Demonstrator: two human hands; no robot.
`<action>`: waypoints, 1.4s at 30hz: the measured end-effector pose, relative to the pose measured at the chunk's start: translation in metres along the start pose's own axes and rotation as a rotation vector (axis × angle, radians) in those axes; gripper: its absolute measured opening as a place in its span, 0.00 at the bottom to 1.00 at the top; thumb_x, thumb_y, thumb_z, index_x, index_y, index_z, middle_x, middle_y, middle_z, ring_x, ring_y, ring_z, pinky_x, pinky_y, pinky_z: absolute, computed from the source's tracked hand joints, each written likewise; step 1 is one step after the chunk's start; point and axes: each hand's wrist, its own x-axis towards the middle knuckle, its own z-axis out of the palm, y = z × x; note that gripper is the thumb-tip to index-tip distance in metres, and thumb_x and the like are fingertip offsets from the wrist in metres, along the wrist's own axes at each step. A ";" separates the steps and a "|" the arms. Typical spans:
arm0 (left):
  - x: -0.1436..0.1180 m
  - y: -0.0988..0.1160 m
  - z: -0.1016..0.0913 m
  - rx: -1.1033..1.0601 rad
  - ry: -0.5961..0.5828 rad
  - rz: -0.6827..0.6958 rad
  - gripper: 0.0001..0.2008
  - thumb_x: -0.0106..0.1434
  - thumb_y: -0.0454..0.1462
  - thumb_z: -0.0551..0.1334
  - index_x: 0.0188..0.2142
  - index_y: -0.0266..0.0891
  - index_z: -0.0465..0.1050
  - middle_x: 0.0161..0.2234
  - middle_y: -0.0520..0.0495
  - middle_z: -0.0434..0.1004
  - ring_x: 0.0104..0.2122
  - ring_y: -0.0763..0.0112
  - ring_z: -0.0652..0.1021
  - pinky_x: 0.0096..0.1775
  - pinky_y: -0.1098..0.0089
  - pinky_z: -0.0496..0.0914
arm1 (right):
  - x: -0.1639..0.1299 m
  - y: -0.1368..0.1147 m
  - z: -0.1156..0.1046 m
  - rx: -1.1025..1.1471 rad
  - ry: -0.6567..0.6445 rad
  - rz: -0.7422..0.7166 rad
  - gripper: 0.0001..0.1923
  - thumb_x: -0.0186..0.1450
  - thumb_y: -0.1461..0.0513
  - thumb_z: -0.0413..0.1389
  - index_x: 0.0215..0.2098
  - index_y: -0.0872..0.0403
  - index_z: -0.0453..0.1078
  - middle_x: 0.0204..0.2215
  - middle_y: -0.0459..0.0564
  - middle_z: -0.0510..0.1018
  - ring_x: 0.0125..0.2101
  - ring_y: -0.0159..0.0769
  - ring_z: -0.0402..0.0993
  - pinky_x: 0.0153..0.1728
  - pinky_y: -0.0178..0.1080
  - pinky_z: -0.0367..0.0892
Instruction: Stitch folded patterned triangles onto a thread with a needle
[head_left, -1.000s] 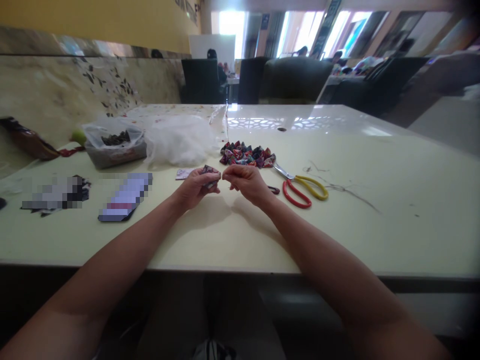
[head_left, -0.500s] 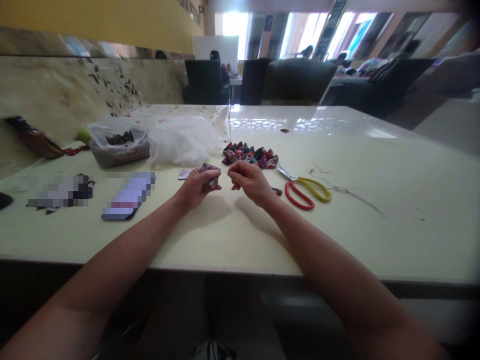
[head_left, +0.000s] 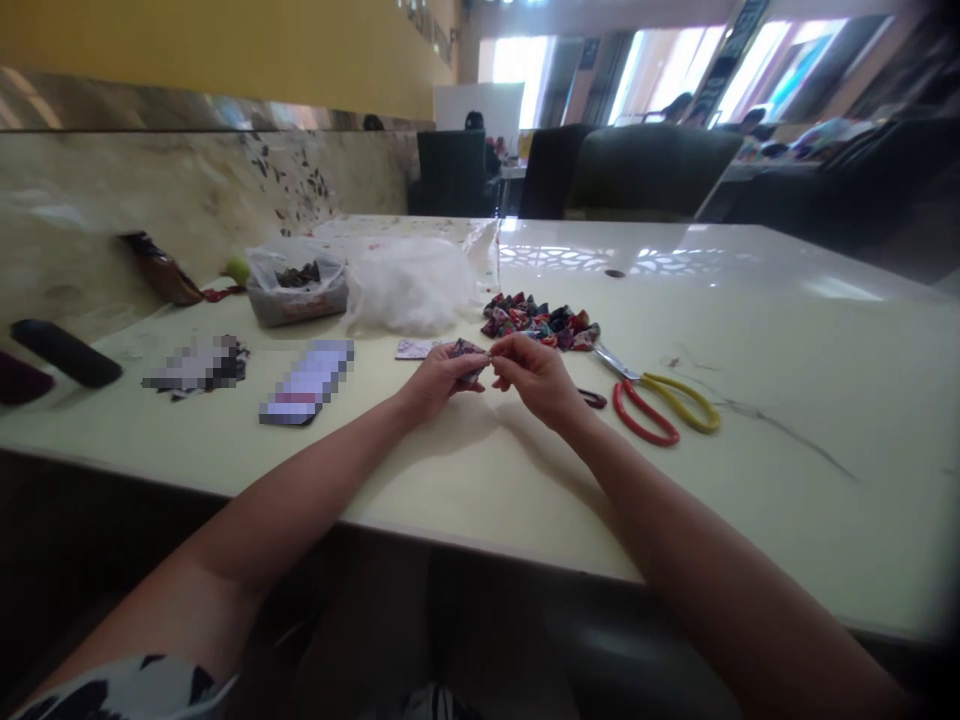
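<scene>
Left hand pinches the patterned cloth piece between thumb and fingers, right hand bunched at its edge, hold unclear, fabric pieces just beyond those fingertips, scissors to their right

Pale glossy table, scissors, colourful fabric pieces, plastic bag

A white sleeve with irregular black patches ends near the person's left elbow, both forearms and hands bare.
</scene>
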 end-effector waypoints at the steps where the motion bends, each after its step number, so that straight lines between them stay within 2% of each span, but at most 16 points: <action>1: 0.001 -0.001 -0.001 0.014 0.007 0.011 0.17 0.52 0.44 0.75 0.33 0.36 0.74 0.26 0.55 0.73 0.26 0.78 0.73 0.34 0.71 0.73 | 0.000 0.001 0.000 0.004 0.004 0.002 0.09 0.64 0.56 0.62 0.37 0.52 0.70 0.24 0.40 0.74 0.22 0.29 0.73 0.27 0.36 0.73; 4: 0.003 -0.004 -0.002 0.070 0.027 0.041 0.15 0.54 0.43 0.73 0.32 0.36 0.73 0.27 0.54 0.74 0.26 0.77 0.74 0.35 0.70 0.73 | -0.001 0.003 0.001 0.008 0.028 0.000 0.12 0.65 0.55 0.63 0.40 0.51 0.66 0.24 0.40 0.76 0.21 0.30 0.74 0.26 0.37 0.73; 9: 0.004 -0.008 -0.001 0.060 0.003 0.046 0.13 0.56 0.42 0.72 0.33 0.36 0.73 0.27 0.52 0.77 0.28 0.74 0.77 0.35 0.69 0.73 | -0.002 0.003 0.002 -0.018 0.010 -0.019 0.16 0.64 0.52 0.66 0.37 0.51 0.65 0.24 0.40 0.76 0.21 0.31 0.75 0.26 0.37 0.72; 14: 0.003 -0.009 0.000 0.106 -0.067 0.045 0.11 0.60 0.41 0.70 0.35 0.35 0.74 0.27 0.47 0.80 0.30 0.72 0.80 0.36 0.68 0.73 | -0.004 0.003 0.002 -0.063 0.025 -0.046 0.15 0.64 0.54 0.65 0.34 0.51 0.64 0.23 0.40 0.73 0.21 0.31 0.75 0.24 0.37 0.71; 21: 0.006 -0.011 0.000 0.184 -0.109 0.121 0.10 0.59 0.38 0.70 0.30 0.35 0.73 0.28 0.48 0.79 0.28 0.76 0.76 0.32 0.72 0.71 | -0.006 0.001 -0.003 -0.279 -0.029 -0.084 0.08 0.68 0.57 0.59 0.35 0.50 0.66 0.23 0.43 0.76 0.20 0.32 0.72 0.24 0.36 0.68; 24: 0.007 -0.013 0.000 0.236 -0.088 0.140 0.09 0.59 0.37 0.70 0.28 0.35 0.72 0.25 0.51 0.75 0.25 0.78 0.73 0.30 0.73 0.71 | -0.004 -0.002 -0.005 -0.399 -0.042 -0.124 0.05 0.68 0.59 0.57 0.34 0.51 0.67 0.23 0.44 0.75 0.21 0.32 0.71 0.26 0.37 0.65; 29: 0.005 -0.011 0.003 0.242 0.004 0.131 0.06 0.58 0.33 0.69 0.30 0.36 0.72 0.24 0.54 0.71 0.24 0.78 0.72 0.29 0.74 0.70 | -0.003 -0.003 -0.006 -0.502 0.049 -0.266 0.08 0.66 0.61 0.59 0.29 0.52 0.70 0.30 0.49 0.75 0.32 0.37 0.72 0.35 0.40 0.66; 33: 0.001 -0.005 0.006 0.249 -0.056 0.135 0.04 0.60 0.34 0.67 0.31 0.36 0.73 0.23 0.52 0.73 0.22 0.78 0.72 0.24 0.76 0.65 | -0.004 -0.006 -0.002 -0.498 0.082 -0.342 0.09 0.68 0.63 0.57 0.28 0.51 0.67 0.33 0.51 0.76 0.35 0.40 0.72 0.38 0.42 0.66; 39: 0.002 -0.006 0.005 0.274 -0.082 0.145 0.07 0.56 0.33 0.67 0.28 0.37 0.70 0.21 0.52 0.74 0.22 0.77 0.73 0.25 0.75 0.67 | -0.009 -0.019 0.004 -0.541 0.064 -0.452 0.13 0.70 0.65 0.52 0.27 0.49 0.62 0.30 0.52 0.76 0.36 0.42 0.71 0.40 0.44 0.66; 42: 0.004 -0.011 0.002 0.264 -0.078 0.124 0.10 0.54 0.37 0.70 0.27 0.37 0.70 0.21 0.53 0.73 0.22 0.77 0.73 0.26 0.74 0.67 | -0.011 -0.025 0.009 -0.460 0.062 -0.407 0.12 0.70 0.62 0.53 0.28 0.50 0.64 0.32 0.52 0.78 0.37 0.41 0.73 0.42 0.45 0.68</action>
